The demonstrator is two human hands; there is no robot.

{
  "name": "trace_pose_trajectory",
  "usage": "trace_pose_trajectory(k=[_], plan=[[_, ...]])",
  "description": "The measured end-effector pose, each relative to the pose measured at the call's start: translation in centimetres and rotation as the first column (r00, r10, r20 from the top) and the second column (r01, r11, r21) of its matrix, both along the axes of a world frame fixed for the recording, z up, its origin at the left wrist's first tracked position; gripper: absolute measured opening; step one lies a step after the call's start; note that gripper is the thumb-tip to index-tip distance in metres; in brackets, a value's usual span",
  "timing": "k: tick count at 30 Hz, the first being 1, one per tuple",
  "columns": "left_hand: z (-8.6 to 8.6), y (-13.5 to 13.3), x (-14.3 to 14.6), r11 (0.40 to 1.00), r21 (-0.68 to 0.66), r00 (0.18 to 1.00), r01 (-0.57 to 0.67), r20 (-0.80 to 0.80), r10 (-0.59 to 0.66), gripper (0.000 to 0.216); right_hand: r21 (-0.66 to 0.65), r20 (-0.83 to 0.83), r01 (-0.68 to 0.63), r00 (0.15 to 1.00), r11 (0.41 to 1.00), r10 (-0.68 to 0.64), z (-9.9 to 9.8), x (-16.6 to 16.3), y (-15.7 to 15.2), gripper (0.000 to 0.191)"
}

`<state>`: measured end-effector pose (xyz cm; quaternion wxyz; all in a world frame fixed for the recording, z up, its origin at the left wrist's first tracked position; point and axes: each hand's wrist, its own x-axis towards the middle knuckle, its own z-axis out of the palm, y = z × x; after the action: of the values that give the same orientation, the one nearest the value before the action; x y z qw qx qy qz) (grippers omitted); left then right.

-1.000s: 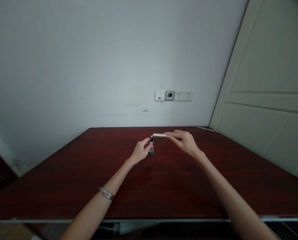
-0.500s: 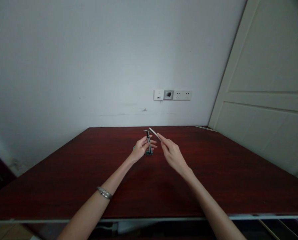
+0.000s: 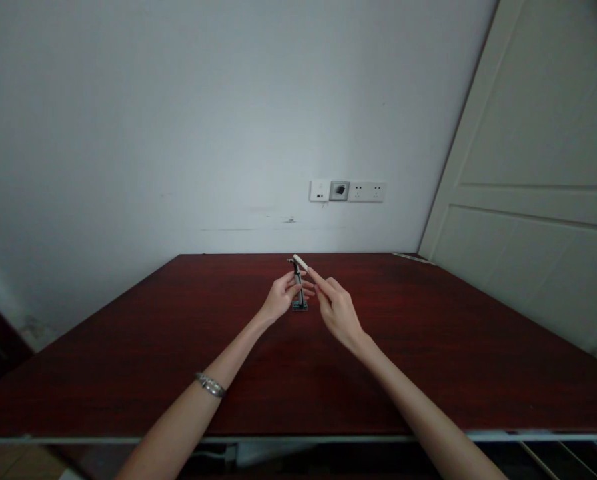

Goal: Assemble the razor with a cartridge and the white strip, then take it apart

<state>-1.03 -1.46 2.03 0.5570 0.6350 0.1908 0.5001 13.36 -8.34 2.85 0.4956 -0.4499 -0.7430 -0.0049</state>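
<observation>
My left hand (image 3: 281,299) is closed around a small dark upright stand (image 3: 298,287) that rests on a dark red table (image 3: 298,360). A bracelet (image 3: 211,385) sits on my left wrist. My right hand (image 3: 335,307) pinches a slim white stick-shaped object (image 3: 299,262), tilted up to the left, with its tip right at the top of the stand. The stand's base is partly hidden by my left fingers.
A pale wall rises behind the table, with a row of sockets (image 3: 348,191) above its far edge. A white door (image 3: 538,187) stands at the right. The table's near edge (image 3: 298,439) has a light metal strip.
My right hand has swung in from the right toward the stand, tilting the white stick from flat to pointing up-left. The stand under my left hand has been raised upright.
</observation>
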Motion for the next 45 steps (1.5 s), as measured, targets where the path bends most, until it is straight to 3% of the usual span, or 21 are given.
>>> trace_pose_trajectory(k=[3,7,12,17,21,28,34,45], plan=[[0.2,0.0,0.0,0.999,0.018,0.999,-0.033,0.001,0.033,0.038,-0.012,0.056,-0.015,0.998,1.000,0.016,-0.3,-0.1,0.0,0.046],[-0.1,0.3,0.0,1.000,0.017,1.000,-0.012,-0.017,0.012,0.038,0.012,0.027,0.061,0.998,0.998,-0.061,-0.2,0.3,0.4,0.048],[-0.3,0.3,-0.1,0.997,0.068,0.998,-0.038,-0.040,0.041,0.033,-0.014,0.121,0.004,0.993,1.000,-0.003,0.5,1.1,0.5,0.044],[0.2,-0.2,-0.2,0.997,0.039,0.995,-0.064,-0.070,0.067,0.034,0.025,0.067,0.084,0.994,0.996,-0.086,1.0,1.5,0.3,0.044],[0.1,-0.2,-0.2,0.994,0.070,0.992,-0.084,-0.093,0.090,0.034,-0.003,0.155,0.039,0.987,0.999,-0.038,1.1,1.4,-0.2,0.041],[-0.8,1.0,-0.4,0.950,0.080,0.941,-0.303,-0.132,0.311,0.024,0.053,-0.020,0.050,0.999,0.997,-0.049,2.7,2.6,0.9,0.040],[-0.7,1.4,-0.5,0.886,0.152,0.870,-0.439,-0.176,0.461,0.025,0.010,0.055,-0.035,0.998,0.999,0.034,1.9,2.4,1.4,0.038],[-0.6,1.0,-0.5,0.924,0.141,0.909,-0.355,-0.179,0.376,0.024,-0.007,0.086,-0.031,0.996,1.000,0.031,1.1,3.2,2.2,0.038]])
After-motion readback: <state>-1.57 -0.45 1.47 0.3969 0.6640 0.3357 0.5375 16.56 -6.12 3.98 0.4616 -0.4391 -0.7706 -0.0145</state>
